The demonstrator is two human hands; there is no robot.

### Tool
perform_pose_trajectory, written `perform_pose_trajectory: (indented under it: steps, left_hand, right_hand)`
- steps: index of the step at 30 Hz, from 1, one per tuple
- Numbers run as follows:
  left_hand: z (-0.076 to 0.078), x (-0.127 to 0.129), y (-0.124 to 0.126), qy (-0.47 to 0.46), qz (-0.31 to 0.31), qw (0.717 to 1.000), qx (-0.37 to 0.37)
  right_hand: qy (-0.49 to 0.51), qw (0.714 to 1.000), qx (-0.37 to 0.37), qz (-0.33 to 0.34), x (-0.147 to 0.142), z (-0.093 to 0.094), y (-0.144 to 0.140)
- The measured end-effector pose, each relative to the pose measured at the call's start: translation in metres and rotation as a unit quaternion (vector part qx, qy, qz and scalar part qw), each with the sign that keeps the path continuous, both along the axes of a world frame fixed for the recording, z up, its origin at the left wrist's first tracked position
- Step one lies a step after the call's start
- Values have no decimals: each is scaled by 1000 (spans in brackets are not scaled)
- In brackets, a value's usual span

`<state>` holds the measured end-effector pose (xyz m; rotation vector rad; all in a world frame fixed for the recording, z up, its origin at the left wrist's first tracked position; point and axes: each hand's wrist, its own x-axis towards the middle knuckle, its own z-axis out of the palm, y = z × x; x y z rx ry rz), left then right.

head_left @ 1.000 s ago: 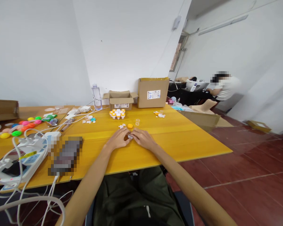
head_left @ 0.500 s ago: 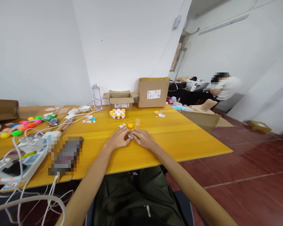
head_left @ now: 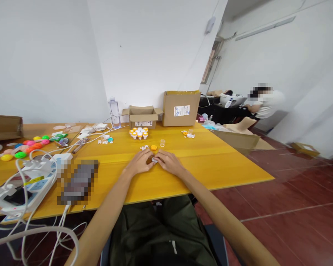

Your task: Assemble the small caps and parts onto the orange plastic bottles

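Observation:
My left hand (head_left: pixel 138 165) and my right hand (head_left: pixel 169 162) rest together on the yellow table (head_left: pixel 211 162), fingertips meeting around a small pale object (head_left: pixel 154 160). What the object is stays unclear; most of it is hidden by my fingers. Just beyond my fingertips lie an orange cap (head_left: pixel 153 147), a small clear cup (head_left: pixel 162 142) and a few tiny white pieces (head_left: pixel 143 147). Farther back stands a cluster of small orange-and-white capped containers (head_left: pixel 138 133).
Two cardboard boxes (head_left: pixel 142 116) (head_left: pixel 181 108) and a water bottle (head_left: pixel 114 113) stand at the table's back. Power strips and white cables (head_left: pixel 24 177) crowd the left, with coloured balls (head_left: pixel 24 147) behind. A person (head_left: pixel 262 103) works at another desk, back right.

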<state>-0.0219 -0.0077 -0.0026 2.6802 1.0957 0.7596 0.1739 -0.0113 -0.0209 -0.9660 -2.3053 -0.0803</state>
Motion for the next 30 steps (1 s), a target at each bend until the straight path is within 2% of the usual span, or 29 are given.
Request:
perform_pose_trajectory:
  steps: [30]
  left_hand:
    - [-1, 1, 2, 7, -12, 1000, 7]
  right_hand:
    - [4, 1000, -13, -12, 0, 6, -4]
